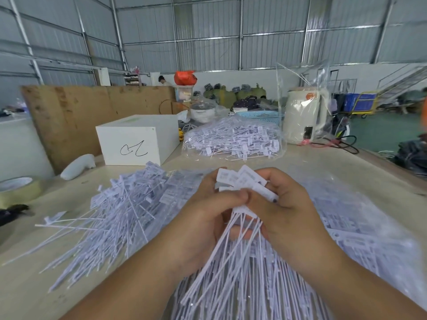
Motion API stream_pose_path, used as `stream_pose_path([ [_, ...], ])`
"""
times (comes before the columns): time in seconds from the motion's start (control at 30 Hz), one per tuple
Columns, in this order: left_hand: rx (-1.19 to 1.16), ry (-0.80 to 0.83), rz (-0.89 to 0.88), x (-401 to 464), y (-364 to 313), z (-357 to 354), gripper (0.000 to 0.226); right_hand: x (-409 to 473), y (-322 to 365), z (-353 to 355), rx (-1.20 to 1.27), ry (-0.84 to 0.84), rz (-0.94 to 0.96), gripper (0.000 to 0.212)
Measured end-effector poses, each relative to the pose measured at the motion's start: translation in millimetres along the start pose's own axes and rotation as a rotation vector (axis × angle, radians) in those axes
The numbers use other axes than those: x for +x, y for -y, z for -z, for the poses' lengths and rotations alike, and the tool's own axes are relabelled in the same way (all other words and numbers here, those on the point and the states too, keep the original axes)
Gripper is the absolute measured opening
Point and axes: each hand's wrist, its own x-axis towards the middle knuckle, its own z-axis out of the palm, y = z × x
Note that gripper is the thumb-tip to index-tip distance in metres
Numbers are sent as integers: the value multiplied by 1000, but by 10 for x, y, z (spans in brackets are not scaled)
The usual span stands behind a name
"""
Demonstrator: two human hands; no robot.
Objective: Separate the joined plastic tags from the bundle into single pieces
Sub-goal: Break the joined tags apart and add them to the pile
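Head view: both hands at centre, over the counter (346, 162). Left hand (208, 218) and right hand (284, 204) grip one bundle of joined tags (242, 183); fingers of both curled round the label ends, thumbs meeting at the middle, tails fanning down toward the wearer. Loose pile of single tags (120, 204) lies just left of the hands on the counter (done pieces, prob.). More joined sheets (351, 227) spread under and right of the hands. Bagged tags (233, 139) farther back, beside a white box (136, 139); tape roll (18, 188) at far left.

Step in hand, est.: breaking the strip at a joint. Next move needs a twist or pull apart btw the two grips, then the freed piece to the left pile.
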Motion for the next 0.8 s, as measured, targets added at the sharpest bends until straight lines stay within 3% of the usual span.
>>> stream_pose_path([
  [0.13, 330, 78, 17, -40, 30, 40, 57, 5, 35, 44, 21, -71, 13, 26],
  [0.23, 656, 88, -6, -76, 131, -18, 37, 4, 60, 51, 17, -110, 33, 28],
  [0.37, 706, -5, -104, -76, 166, -36, 21, -20, 61, 20, 115, -46, -20, 9],
  [0.47, 713, -78, -240, -99, -38, 5, 28, -34, 34, -3, 227, -2, -64, 41],
  [0.57, 701, -327, -323, -64, -275, 200, 17, -76, 8, 6, -68, 139, -27, 35],
  [0.63, 847, -453, -296, -12, -385, 430, 5, -97, 27, 22, -370, 283, -23, 14],
  [0.67, 963, -500, -263, 21, -406, 549, 9, -105, 24, 40, -504, 359, -25, 10],
  [0.8, 1245, -684, -154, 90, -423, 918, 13, -119, 77, 42, -846, 561, -28, 17],
])
